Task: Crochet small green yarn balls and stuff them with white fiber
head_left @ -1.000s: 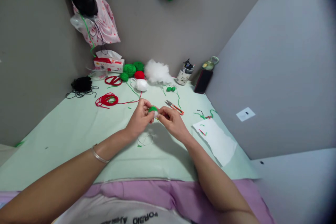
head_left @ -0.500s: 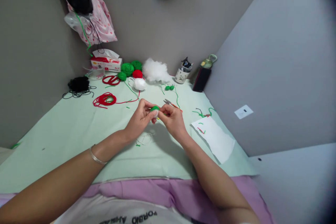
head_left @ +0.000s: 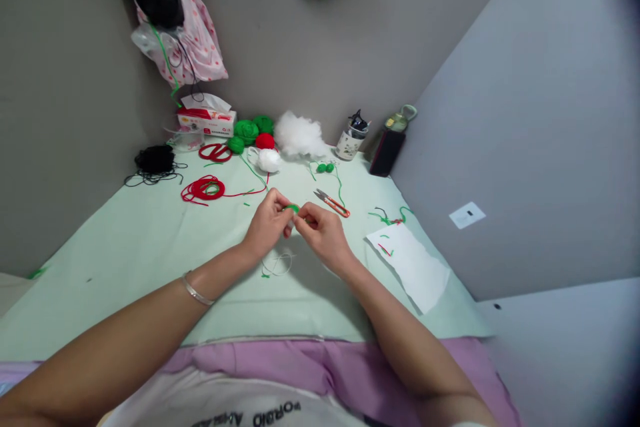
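Between my fingertips is a small green and white crocheted piece (head_left: 293, 209), mostly covered by the fingers. My left hand (head_left: 270, 221) is closed on its left side, thumb and forefinger pinching it. My right hand (head_left: 321, 230) is closed in a pinch at its right side; whether a needle or hook is in those fingers I cannot tell. Just beyond the right hand lie orange-handled thread snips (head_left: 332, 203). A loop of thin white yarn (head_left: 280, 264) rests on the table below the hands.
Red yarn (head_left: 207, 188), a black yarn bundle (head_left: 154, 160), red-handled scissors (head_left: 216, 152) and a white yarn ball (head_left: 269, 160) lie to the left and back. White stuffing (head_left: 300, 135), a pen cup (head_left: 351, 140) and a phone (head_left: 387, 153) stand along the wall. Paper (head_left: 410, 267) lies right.
My right hand has shifted left and over the piece, so less of its green and white shows. The snips are now more fully visible. The whole view has moved slightly.
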`<state>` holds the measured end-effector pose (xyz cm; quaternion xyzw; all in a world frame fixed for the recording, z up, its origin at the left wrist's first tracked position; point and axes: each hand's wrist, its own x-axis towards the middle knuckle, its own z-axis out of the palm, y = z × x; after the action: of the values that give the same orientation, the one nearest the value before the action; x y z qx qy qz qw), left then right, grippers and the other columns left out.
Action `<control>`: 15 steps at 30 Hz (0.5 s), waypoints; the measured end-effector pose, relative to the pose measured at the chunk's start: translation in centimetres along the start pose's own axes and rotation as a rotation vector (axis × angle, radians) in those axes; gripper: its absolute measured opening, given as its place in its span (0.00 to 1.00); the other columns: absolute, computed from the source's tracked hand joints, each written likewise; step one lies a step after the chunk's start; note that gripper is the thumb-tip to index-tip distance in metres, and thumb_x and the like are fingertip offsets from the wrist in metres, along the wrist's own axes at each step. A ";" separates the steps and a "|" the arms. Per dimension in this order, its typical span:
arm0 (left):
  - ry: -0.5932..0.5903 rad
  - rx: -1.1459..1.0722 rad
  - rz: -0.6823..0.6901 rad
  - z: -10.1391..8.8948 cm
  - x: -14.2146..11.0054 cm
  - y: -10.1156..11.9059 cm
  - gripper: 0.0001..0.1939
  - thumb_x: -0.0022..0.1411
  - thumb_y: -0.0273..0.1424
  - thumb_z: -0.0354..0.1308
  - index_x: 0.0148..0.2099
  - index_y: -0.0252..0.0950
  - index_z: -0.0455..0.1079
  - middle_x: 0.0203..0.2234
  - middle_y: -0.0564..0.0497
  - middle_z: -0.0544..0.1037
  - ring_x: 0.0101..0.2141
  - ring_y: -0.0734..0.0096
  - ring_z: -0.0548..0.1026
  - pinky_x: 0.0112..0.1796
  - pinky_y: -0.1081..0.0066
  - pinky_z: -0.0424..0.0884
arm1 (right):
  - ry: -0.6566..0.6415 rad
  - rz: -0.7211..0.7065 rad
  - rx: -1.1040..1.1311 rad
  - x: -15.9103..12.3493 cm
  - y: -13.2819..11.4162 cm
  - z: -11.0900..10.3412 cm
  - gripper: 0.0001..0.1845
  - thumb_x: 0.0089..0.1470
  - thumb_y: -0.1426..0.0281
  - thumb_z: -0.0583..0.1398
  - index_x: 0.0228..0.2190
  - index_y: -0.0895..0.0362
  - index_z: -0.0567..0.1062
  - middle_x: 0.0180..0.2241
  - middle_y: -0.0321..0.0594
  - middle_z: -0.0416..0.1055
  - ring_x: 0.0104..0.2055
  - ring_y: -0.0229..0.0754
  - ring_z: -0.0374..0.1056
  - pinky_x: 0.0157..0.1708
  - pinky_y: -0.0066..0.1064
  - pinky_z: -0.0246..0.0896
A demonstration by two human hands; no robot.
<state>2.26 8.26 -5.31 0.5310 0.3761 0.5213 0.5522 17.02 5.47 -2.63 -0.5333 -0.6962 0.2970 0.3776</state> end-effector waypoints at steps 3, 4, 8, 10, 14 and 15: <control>-0.063 -0.034 0.002 -0.1 -0.5 0.9 0.09 0.60 0.31 0.60 0.37 0.39 0.60 0.26 0.57 0.76 0.21 0.75 0.75 0.27 0.71 0.74 | 0.008 0.030 0.031 0.5 0.7 -0.3 0.14 0.54 0.62 0.61 0.21 0.54 0.67 0.16 0.27 0.57 0.20 0.33 0.48 0.23 0.29 0.40; -0.086 -0.046 0.006 -0.1 -0.6 1.1 0.10 0.61 0.32 0.61 0.38 0.39 0.61 0.30 0.55 0.78 0.24 0.74 0.77 0.30 0.69 0.76 | 0.018 0.039 0.040 0.6 0.9 -0.4 0.14 0.53 0.62 0.61 0.21 0.54 0.67 0.16 0.26 0.56 0.20 0.33 0.47 0.23 0.29 0.40; -0.145 -0.068 0.014 -0.3 -0.9 1.3 0.15 0.61 0.36 0.65 0.41 0.39 0.61 0.38 0.52 0.78 0.29 0.72 0.81 0.37 0.65 0.78 | 0.055 0.061 0.066 1.0 1.4 -0.7 0.15 0.53 0.61 0.60 0.21 0.54 0.65 0.17 0.27 0.55 0.21 0.33 0.47 0.22 0.29 0.40; -0.144 -0.064 0.012 -0.4 -0.7 0.9 0.16 0.60 0.36 0.66 0.40 0.39 0.60 0.34 0.55 0.77 0.28 0.72 0.80 0.36 0.66 0.78 | 0.040 0.056 0.070 1.1 1.5 -0.9 0.15 0.54 0.60 0.60 0.21 0.54 0.66 0.18 0.27 0.56 0.21 0.33 0.48 0.22 0.29 0.41; -0.106 -0.045 0.010 -0.6 -0.2 0.2 0.17 0.59 0.34 0.67 0.38 0.40 0.58 0.29 0.58 0.75 0.24 0.74 0.78 0.31 0.69 0.76 | -0.043 0.014 0.051 0.8 1.0 -1.0 0.12 0.58 0.62 0.58 0.25 0.55 0.70 0.19 0.28 0.59 0.23 0.35 0.52 0.25 0.29 0.46; -0.092 -0.040 0.010 -0.6 -0.1 0.1 0.17 0.58 0.33 0.67 0.38 0.40 0.58 0.30 0.58 0.76 0.23 0.75 0.77 0.30 0.70 0.75 | -0.057 0.005 0.038 0.6 0.7 -1.0 0.11 0.58 0.64 0.57 0.26 0.54 0.71 0.19 0.28 0.59 0.23 0.35 0.53 0.25 0.29 0.46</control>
<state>1.64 8.30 -5.36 0.5451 0.3371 0.5062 0.5770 18.12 6.22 -2.58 -0.5192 -0.6996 0.3262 0.3669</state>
